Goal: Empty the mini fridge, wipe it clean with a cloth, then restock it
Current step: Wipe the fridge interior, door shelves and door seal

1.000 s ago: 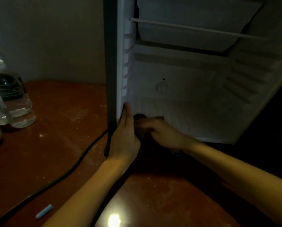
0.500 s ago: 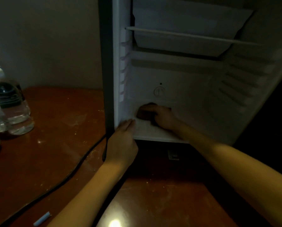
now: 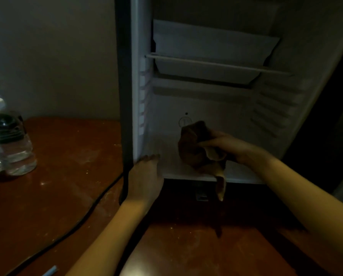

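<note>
While L hand point(image 3: 144, 175) lies flat at fridge point(image 3: 216, 104) lip, R hand point(image 3: 229, 146) clutches cloth point(image 3: 190, 150) bunched at its fingers.

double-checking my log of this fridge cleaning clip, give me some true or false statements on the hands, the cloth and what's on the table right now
1. The right hand holds a brown cloth inside the mini fridge. True.
2. The left hand grips a bottle. False: it rests with straight fingers on the fridge's lower left front edge.
3. Clear bottles stand on the table, left of the fridge. True.
4. Food covers the fridge floor. False: no food shows there.
5. A dark cable runs across the table. True.
</note>
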A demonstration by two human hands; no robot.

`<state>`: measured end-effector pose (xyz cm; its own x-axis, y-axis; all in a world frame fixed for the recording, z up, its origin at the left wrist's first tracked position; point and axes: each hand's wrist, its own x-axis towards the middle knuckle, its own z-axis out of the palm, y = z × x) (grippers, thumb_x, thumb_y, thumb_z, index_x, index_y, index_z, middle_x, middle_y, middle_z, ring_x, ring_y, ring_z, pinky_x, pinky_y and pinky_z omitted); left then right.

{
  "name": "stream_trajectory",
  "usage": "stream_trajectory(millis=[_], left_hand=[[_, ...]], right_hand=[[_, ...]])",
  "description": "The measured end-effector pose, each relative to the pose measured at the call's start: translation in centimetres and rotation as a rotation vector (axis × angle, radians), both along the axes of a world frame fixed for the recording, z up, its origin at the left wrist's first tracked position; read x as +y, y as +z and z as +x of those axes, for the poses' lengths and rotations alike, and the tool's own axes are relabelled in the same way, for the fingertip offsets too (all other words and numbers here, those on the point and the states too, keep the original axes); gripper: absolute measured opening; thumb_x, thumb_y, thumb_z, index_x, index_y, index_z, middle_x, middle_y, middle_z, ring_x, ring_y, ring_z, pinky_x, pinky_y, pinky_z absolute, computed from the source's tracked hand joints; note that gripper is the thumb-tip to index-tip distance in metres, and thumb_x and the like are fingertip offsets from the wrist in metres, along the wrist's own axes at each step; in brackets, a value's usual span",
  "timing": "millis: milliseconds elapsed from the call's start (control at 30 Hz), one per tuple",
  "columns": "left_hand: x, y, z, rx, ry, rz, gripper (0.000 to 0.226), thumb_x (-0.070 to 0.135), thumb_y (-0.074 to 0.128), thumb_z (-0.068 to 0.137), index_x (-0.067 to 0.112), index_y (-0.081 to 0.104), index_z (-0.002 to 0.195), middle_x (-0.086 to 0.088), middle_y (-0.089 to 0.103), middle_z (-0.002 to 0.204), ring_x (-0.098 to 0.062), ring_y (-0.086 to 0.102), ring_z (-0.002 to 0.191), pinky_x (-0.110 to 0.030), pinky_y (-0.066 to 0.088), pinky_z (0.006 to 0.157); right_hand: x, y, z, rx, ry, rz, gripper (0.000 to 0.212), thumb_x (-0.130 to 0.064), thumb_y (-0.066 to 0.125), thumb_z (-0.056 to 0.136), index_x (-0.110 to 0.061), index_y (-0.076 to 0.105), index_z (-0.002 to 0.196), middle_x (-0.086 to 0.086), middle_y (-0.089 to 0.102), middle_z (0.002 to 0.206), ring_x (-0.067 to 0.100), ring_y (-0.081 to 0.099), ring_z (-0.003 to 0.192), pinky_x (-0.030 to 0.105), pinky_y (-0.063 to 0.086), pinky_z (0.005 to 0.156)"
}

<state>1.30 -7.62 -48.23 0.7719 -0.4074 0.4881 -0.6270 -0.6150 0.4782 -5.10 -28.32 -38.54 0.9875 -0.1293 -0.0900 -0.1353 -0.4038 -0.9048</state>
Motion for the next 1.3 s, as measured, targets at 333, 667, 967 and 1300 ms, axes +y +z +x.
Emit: stream_trajectory(millis=[333, 667, 967, 1300], left_hand=[[0.3, 0.0, -0.5, 0.039, -0.104, -0.187, 0.065, 0.003, 0.041, 0.096, 0.016, 0.016, 0.154, -0.007, 0.031, 0.155, -0.023, 0.047, 0.13, -0.029, 0.043, 0.101], [0.8, -0.6, -2.3, 0.034, 0.023, 0.251, 0.06, 0.02, 0.049, 0.097, 0.001, 0.027, 0.149, -0.014, 0.025, 0.157, -0.024, 0.021, 0.146, -0.028, 0.019, 0.117], [1.5, -1.5, -3.0, -0.196, 0.09, 0.192, 0.056, 0.009, 0.093, 0.038, -0.002, 0.076, 0.09, -0.019, 0.073, 0.096, -0.03, 0.072, 0.084, -0.032, 0.058, 0.061], [2.9, 0.3, -3.0, -0.1, 0.121, 0.152, 0.023, 0.015, 0.076, 0.073, 0.014, 0.073, 0.096, -0.006, 0.072, 0.1, -0.022, 0.071, 0.074, -0.026, 0.053, 0.056]], right_hand=[[3.7, -4.3, 7.3, -0.23, 0.088, -0.623, 0.037, 0.02, 0.049, 0.08, -0.001, 0.073, 0.099, 0.013, 0.064, 0.12, 0.015, 0.061, 0.105, 0.022, 0.044, 0.098], [4.7, -6.7, 6.2, -0.319, 0.092, -0.68, 0.031, -0.028, 0.064, 0.092, -0.018, 0.068, 0.121, -0.003, 0.058, 0.136, 0.012, 0.053, 0.123, 0.028, 0.04, 0.106], [4.8, -8.2, 12.0, -0.411, 0.027, -0.756, 0.042, 0.0, 0.052, 0.094, -0.021, 0.062, 0.129, -0.003, 0.056, 0.137, 0.016, 0.051, 0.128, 0.037, 0.042, 0.108], [5.4, -7.5, 5.7, -0.407, 0.318, -0.783, 0.033, -0.019, 0.057, 0.095, -0.03, 0.062, 0.126, -0.005, 0.059, 0.134, 0.022, 0.057, 0.12, 0.032, 0.043, 0.105]])
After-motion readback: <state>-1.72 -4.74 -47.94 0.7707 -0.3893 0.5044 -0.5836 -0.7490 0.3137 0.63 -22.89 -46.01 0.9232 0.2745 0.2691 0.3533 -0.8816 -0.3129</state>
